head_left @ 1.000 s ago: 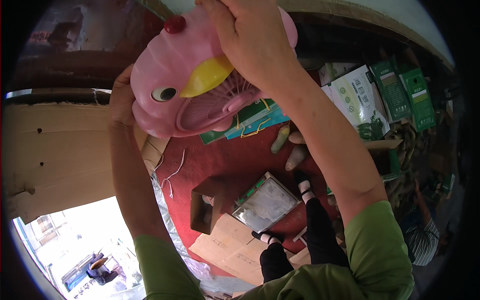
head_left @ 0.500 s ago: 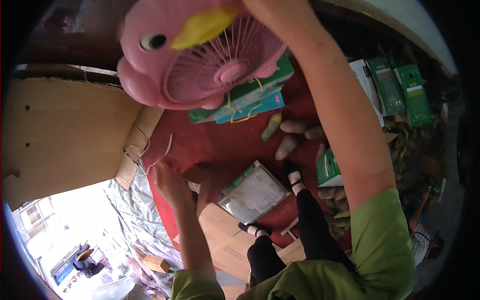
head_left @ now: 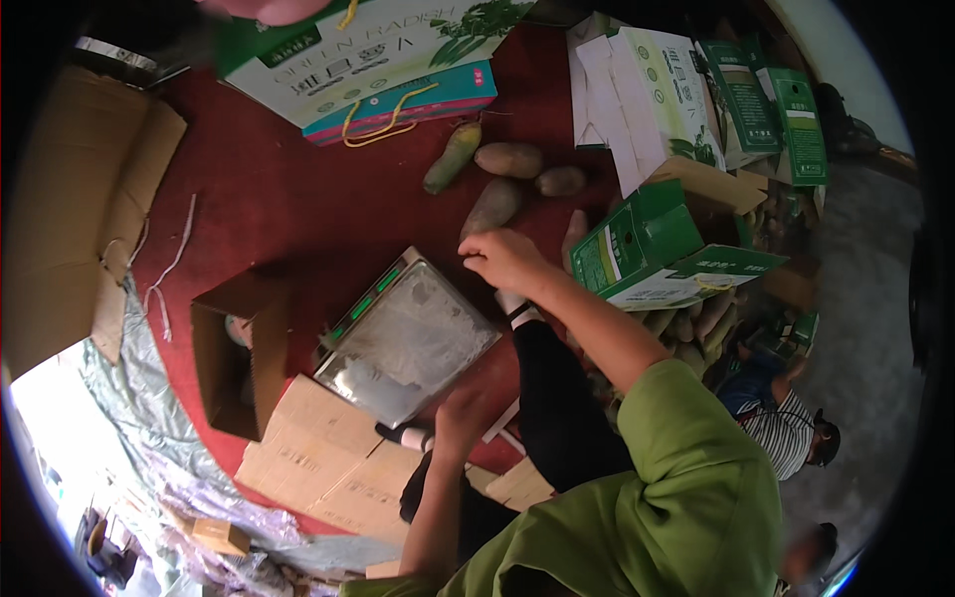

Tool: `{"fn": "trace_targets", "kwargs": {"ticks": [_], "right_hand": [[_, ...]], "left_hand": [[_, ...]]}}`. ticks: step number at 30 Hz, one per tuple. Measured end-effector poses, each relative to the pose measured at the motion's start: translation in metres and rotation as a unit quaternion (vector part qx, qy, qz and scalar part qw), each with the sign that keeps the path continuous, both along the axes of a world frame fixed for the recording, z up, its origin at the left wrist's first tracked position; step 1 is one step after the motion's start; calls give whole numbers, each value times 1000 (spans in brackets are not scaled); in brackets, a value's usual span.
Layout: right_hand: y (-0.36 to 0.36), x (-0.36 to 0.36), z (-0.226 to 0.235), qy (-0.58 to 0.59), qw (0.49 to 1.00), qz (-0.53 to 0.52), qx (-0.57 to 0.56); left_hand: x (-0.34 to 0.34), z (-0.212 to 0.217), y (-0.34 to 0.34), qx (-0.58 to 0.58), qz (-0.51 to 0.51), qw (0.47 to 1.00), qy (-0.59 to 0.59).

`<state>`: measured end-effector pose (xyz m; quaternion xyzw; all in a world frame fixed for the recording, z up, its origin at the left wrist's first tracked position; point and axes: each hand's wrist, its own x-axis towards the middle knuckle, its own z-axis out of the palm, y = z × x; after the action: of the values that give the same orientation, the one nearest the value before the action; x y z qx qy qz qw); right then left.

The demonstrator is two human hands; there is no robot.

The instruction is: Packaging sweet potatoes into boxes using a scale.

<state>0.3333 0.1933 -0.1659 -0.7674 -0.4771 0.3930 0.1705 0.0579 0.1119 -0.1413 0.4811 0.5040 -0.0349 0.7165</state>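
My right hand (head_left: 505, 261) hovers just below the dull brown root vegetables (head_left: 494, 206), its fingers loosely curled with nothing visible in them. Beside them lies a green radish (head_left: 454, 159) with a yellowish top. My left hand (head_left: 461, 418) is low by the near right corner of a flat metal-topped scale (head_left: 413, 343) with green displays; its fingers are blurred. Only the lower edge of the pink fan (head_left: 269, 8) shows at the top, above a white and green gift box (head_left: 378, 50).
A turquoise box (head_left: 403, 102) with yellow cord stands below the gift box. Left of the scale is an open brown carton (head_left: 234, 348); flattened cardboard (head_left: 323, 458) lies nearer. An open green box (head_left: 657, 244) sits at right, by piled vegetables. Another person (head_left: 781, 428) is at far right.
My right hand has left the pink fan and come down toward the vegetables. My left hand has moved away from the white string to beside the scale. The view has shifted.
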Motion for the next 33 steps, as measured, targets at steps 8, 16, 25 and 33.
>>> {"fn": "trace_targets", "kwargs": {"ticks": [8,16,25,33], "right_hand": [[36,94,73,-298,952,39,58],[68,115,116,-306,941,114,92],[50,131,115,-339,933,110,48],[-1,148,149,-282,952,16,115]], "left_hand": [[0,38,57,87,260,960,-57],[-15,44,71,123,334,930,-90],[-15,66,61,214,323,911,-144],[-21,95,27,248,294,911,-147]]}}
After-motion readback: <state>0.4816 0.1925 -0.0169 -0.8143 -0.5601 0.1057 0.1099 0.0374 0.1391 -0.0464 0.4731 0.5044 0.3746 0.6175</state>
